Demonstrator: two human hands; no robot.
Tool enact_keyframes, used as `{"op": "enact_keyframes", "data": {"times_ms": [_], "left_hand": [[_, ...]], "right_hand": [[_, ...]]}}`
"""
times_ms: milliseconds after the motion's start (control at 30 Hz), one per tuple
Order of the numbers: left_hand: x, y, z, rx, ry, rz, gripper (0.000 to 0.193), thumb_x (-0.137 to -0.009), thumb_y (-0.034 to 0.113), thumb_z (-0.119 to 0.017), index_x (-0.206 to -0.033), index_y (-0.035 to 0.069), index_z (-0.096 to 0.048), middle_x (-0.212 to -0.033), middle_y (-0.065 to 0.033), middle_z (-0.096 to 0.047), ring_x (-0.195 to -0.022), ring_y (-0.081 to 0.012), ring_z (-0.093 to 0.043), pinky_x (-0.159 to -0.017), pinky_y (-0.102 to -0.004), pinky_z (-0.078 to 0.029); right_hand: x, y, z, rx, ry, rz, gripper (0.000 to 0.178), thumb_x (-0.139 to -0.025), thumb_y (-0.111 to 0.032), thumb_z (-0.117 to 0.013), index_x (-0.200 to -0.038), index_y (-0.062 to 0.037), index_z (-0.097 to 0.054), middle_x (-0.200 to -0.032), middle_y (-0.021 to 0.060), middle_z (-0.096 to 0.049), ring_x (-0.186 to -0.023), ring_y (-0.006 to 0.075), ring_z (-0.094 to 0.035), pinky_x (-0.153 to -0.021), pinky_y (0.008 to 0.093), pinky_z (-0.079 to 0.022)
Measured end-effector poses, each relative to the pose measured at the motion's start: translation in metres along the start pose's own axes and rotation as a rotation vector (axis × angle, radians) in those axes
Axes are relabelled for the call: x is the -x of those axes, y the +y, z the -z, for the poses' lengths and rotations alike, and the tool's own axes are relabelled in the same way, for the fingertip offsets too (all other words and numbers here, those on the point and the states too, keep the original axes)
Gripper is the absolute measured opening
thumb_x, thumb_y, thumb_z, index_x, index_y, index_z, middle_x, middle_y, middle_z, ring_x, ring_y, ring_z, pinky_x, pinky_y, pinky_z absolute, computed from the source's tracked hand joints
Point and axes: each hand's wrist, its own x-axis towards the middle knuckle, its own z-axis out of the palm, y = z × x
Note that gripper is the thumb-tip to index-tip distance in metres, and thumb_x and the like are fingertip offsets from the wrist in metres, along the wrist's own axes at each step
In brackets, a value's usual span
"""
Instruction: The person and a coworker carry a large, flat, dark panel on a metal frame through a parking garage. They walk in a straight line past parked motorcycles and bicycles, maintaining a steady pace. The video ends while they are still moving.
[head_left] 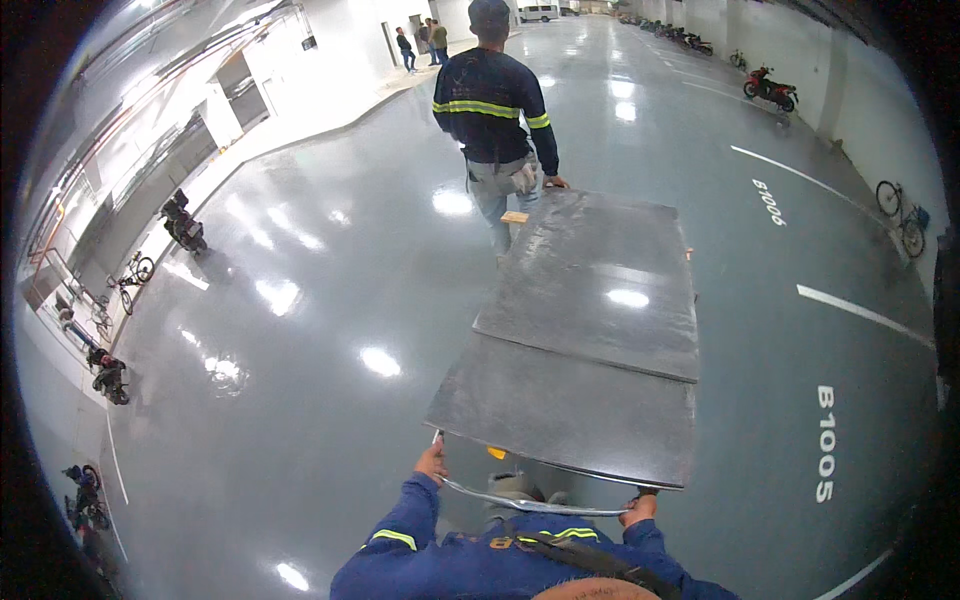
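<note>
A bent metal cart handle point(530, 503) crosses in front of my body. My left hand point(432, 462) is closed round its left end, and my right hand point(637, 510) is closed at its right end, just under the panel's near corner. Ahead of the handle lie two large dark grey flat panels, the near panel point(570, 410) and the far panel point(600, 270), meeting at a visible seam. They hide most of the cart below. A co-worker point(492, 110) in a dark top with reflective stripes walks at the far left corner, one hand on the far panel's edge.
The glossy grey floor point(320, 430) carries painted bay lines. Along the left stand motorbikes point(183, 222) and a bicycle point(132, 280). At the right wall are a red motorbike point(770, 90) and another bicycle point(902, 218). Several people point(420, 45) stand far off; a white van point(538, 13) is beyond.
</note>
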Motion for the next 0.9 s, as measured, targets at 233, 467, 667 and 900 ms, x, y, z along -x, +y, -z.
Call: {"op": "enact_keyframes", "data": {"times_ms": [233, 467, 667, 900], "left_hand": [[-0.073, 0.098, -0.116, 0.172, -0.078, 0.095, 0.054, -0.083, 0.062, -0.064, -0.081, 0.01, -0.049, -0.053, 0.0033, -0.036, -0.037, -0.008, -0.03, -0.037, -0.0258, -0.029], [-0.199, 0.203, -0.272, 0.063, 0.015, 0.069, 0.052, -0.082, 0.061, -0.065, -0.072, 0.013, -0.049, -0.049, 0.0035, -0.034, -0.037, -0.0099, -0.029, -0.037, -0.0266, -0.026], [-0.298, 0.271, -0.368, 0.057, 0.092, 0.107, 0.05, -0.081, 0.061, -0.066, -0.076, 0.013, -0.05, -0.052, 0.0026, -0.037, -0.039, -0.0094, -0.031, -0.036, -0.025, -0.024], [-0.435, 0.362, -0.501, 0.057, -0.016, 0.034, 0.058, -0.075, 0.066, -0.07, -0.087, 0.011, -0.055, -0.061, 0.0018, -0.04, -0.038, -0.0104, -0.032, -0.036, -0.024, -0.025]], "right_hand": [[-0.04, -0.068, -0.131, -0.069, -0.098, 0.148, 0.034, -0.083, -0.04, -0.064, -0.072, -0.0174, -0.041, -0.053, -0.0024, -0.03, -0.042, 0.0116, -0.029, -0.039, 0.0264, -0.022], [-0.064, -0.167, -0.329, -0.132, -0.092, 0.265, 0.046, -0.086, -0.06, -0.053, -0.069, -0.0204, -0.037, -0.054, -0.0048, -0.03, -0.042, 0.0104, -0.026, -0.039, 0.0256, -0.023], [-0.096, -0.22, -0.468, -0.204, -0.066, 0.262, 0.048, -0.087, -0.061, -0.052, -0.067, -0.0205, -0.037, -0.053, -0.0058, -0.034, -0.042, 0.0088, -0.027, -0.039, 0.0247, -0.024], [-0.139, -0.307, -0.643, -0.177, -0.084, 0.225, 0.048, -0.088, -0.062, -0.049, -0.067, -0.0198, -0.04, -0.051, -0.0049, -0.032, -0.041, 0.0094, -0.027, -0.04, 0.0262, -0.024]]}}
